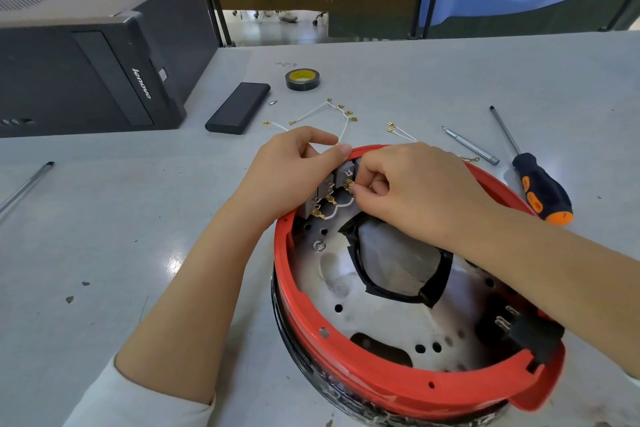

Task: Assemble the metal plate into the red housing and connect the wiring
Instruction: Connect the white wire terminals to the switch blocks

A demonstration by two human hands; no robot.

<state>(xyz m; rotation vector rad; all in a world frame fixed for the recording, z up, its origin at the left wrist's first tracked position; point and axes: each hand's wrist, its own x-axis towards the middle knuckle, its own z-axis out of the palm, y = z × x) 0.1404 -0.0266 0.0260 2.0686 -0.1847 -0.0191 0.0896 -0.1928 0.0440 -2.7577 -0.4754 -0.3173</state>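
The round red housing [360,362] lies open side up on the table, with the perforated metal plate [384,317] seated inside it. A grey block wrapped in black tape [398,262] sits on the plate. Grey switches [327,185] line the far inner wall, with brass terminals and short white wires [341,204] joining them. My left hand [294,166] grips the far rim beside the switches. My right hand [415,187] pinches a brass terminal at one switch. A black plug socket [519,331] sits at the housing's right wall.
Loose white wires with brass ends [332,113] lie beyond the housing. A tape roll [302,79], a black power bank [238,108], a screwdriver [540,185], a metal bit shaft [471,146] and a black computer case [86,55] are on the table. A rod [27,185] lies at left.
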